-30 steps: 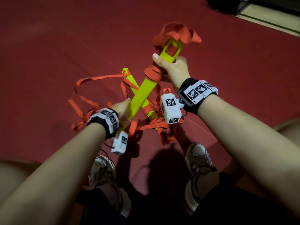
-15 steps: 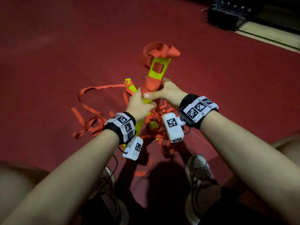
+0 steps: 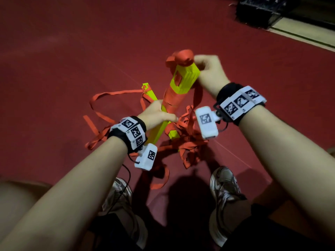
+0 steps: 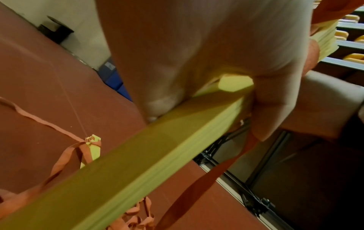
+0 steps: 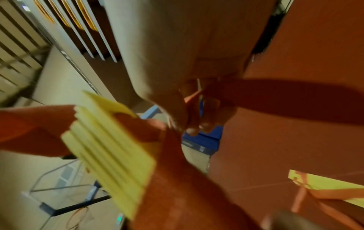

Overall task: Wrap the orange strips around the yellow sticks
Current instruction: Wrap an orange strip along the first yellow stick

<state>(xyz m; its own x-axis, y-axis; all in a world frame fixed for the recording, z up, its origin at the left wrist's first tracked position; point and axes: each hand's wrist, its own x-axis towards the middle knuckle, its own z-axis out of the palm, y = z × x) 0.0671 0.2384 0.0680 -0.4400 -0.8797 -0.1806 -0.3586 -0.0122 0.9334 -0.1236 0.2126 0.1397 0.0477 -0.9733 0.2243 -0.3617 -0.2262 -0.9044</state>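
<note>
Head view: your left hand (image 3: 157, 115) grips the stick (image 3: 178, 91); your right hand (image 3: 210, 73) pinches the strip (image 3: 197, 93) at its 1 o'clock end. Bare floor (image 3: 81, 51) spreads toward 10 o'clock.

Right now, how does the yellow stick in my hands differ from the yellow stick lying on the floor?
The held stick is raised and tilted; the floor stick lies flat. The held stick carries a tight orange wrap around its middle; the floor stick has only loose orange strips tangled around it. Left hand grips one; none touches the other. Both are yellow.
</note>
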